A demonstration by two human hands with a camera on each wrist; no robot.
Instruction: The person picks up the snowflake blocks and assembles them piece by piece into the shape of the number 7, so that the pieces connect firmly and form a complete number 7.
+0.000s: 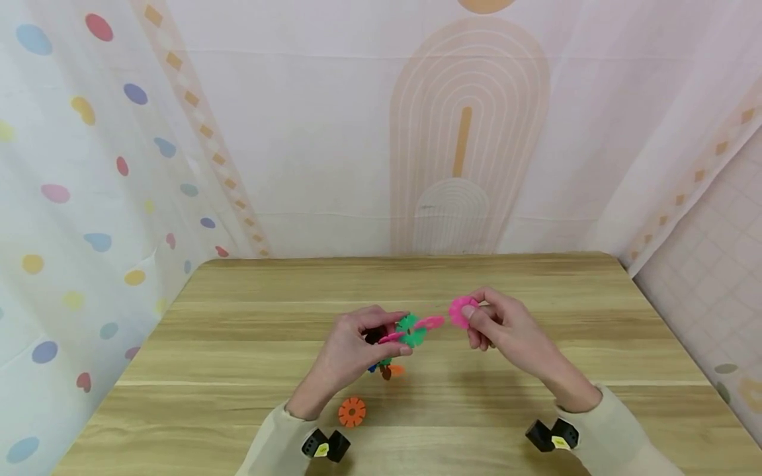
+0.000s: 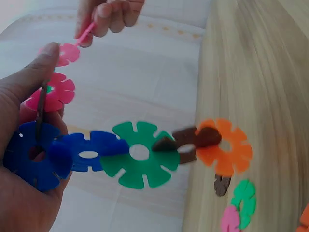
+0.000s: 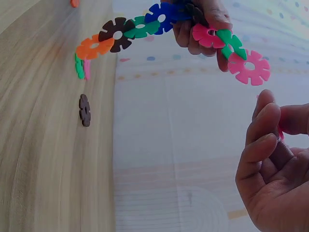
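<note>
Above a wooden table (image 1: 238, 396), the left hand (image 1: 351, 347) grips a chain of interlocked snowflake discs (image 1: 411, 330) while the right hand (image 1: 506, 327) pinches a loose pink disc (image 1: 461, 312) just beside the chain's end, seemingly mid-assembly, so joining calls for lining up the slots.

The chain (image 3: 159, 21) runs orange, brown, green, blue, then pink, green and pink again at its free end; the left-wrist view shows two blues side by side, a green, a brown and an orange. The right hand (image 1: 506, 327) pinches a pink disc (image 1: 461, 312). On the table (image 1: 238, 317), pale wood with streaky grain, lie an orange disc (image 1: 352, 412), a brown disc (image 3: 85, 110) and a green and pink pair (image 3: 81, 67). Both sleeves (image 1: 613, 423) are cream. The backdrop (image 1: 297, 132) is white with peach arches, tan diamond stripes and scattered spots in blue, red, yellow and pink
</note>
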